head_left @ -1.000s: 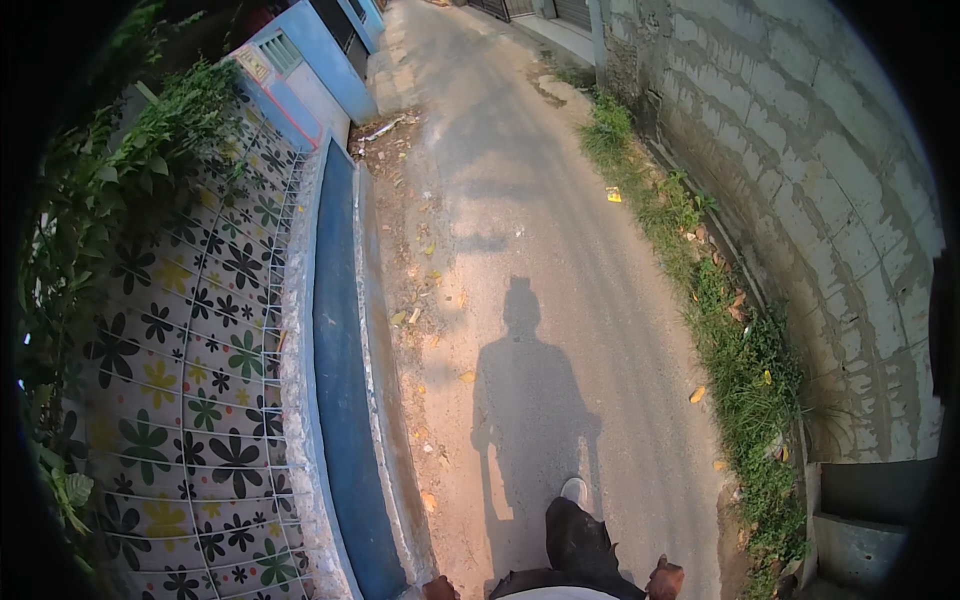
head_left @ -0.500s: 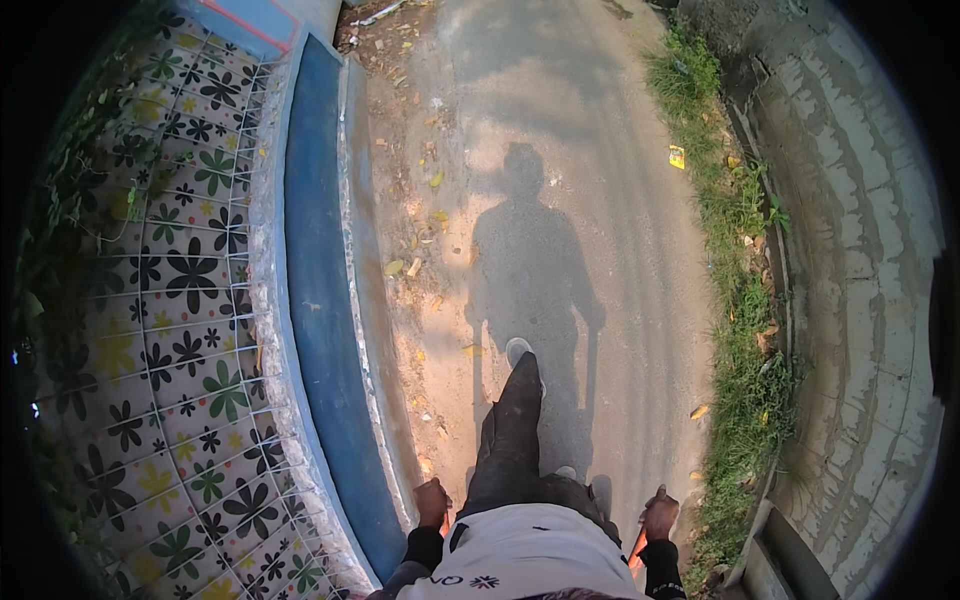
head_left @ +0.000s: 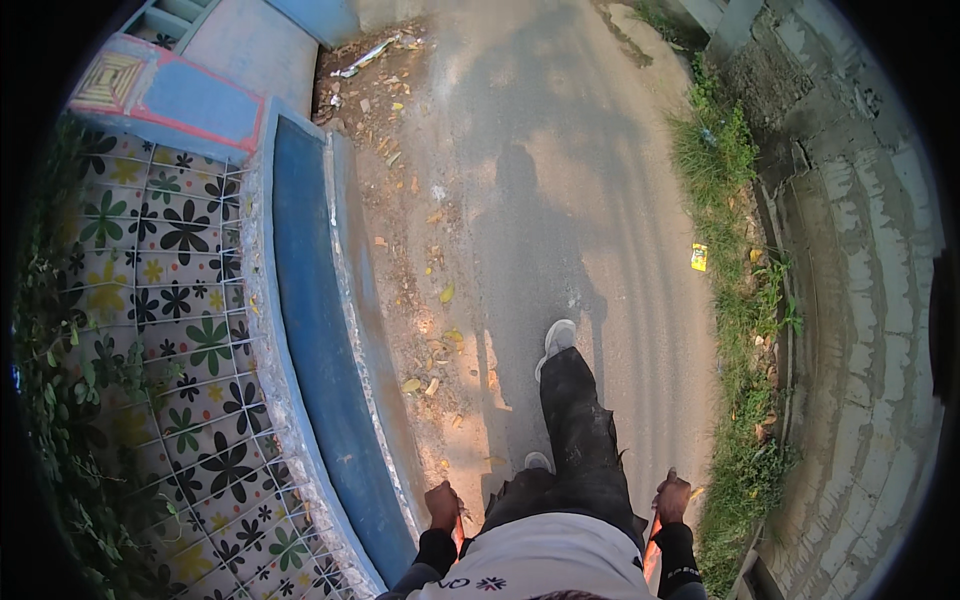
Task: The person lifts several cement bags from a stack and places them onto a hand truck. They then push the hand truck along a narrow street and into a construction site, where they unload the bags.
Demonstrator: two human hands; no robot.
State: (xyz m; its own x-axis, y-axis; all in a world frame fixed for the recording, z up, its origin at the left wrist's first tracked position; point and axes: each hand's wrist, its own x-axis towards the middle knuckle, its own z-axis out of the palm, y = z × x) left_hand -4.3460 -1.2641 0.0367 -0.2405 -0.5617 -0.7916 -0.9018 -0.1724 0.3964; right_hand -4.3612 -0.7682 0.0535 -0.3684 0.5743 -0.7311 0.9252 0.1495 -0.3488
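My left hand point(head_left: 441, 505) hangs by my hip at the lower middle, its fingers closed round an orange, narrow thing point(head_left: 459, 532). On the other side my right hand point(head_left: 673, 497) is closed as well, on a similar orange thing point(head_left: 652, 554) that slants down beside my shirt. Most of both orange things is hidden by my hands and body, so their kind cannot be made out. Both forearms are in dark sleeves. Between the hands, my leg in dark trousers point(head_left: 580, 415) reaches forward, and a pale shoe point(head_left: 560, 335) is on the road.
A paved lane point(head_left: 620, 260) runs ahead. On the left stand a low blue wall point(head_left: 320, 350) and a wire grid over flower-patterned sheeting point(head_left: 185, 235). Dry leaves and litter point(head_left: 360, 58) lie along that edge. Grass point(head_left: 735, 400) with a yellow wrapper point(head_left: 699, 257) borders a grey block wall point(head_left: 850, 330).
I have moved forward along the lane; the yellow wrapper and wall are nearer. The other foot is now in front. Both hands stay closed at my sides.
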